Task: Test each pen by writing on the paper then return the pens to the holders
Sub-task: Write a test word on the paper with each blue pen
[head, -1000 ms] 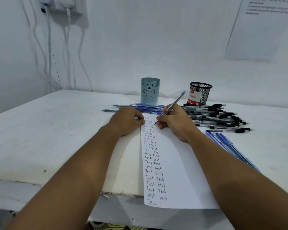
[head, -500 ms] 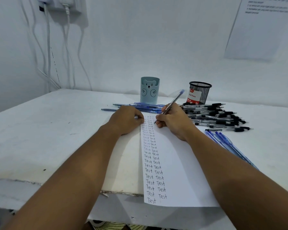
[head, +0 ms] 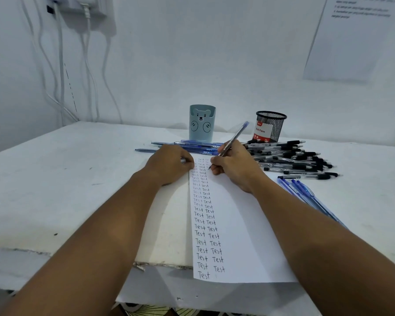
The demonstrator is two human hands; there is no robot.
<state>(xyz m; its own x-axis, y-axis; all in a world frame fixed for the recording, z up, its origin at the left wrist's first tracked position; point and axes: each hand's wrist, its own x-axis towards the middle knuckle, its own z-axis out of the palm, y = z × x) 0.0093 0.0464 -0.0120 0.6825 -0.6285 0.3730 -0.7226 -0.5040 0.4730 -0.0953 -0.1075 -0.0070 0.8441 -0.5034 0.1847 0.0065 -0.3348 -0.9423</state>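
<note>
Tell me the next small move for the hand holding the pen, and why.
Probably to finish writing "Test" at the top of the third column. The right hand grips the clear blue-capped pen with its tip on the white paper sheet, beside two filled columns, and the left hand pins the sheet. The teal bear holder and black mesh holder look empty.

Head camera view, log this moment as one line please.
phase: testing pen | right hand: holds blue pen, tip on paper | left hand: rests on paper edge | holders: no pens visible inside
</note>
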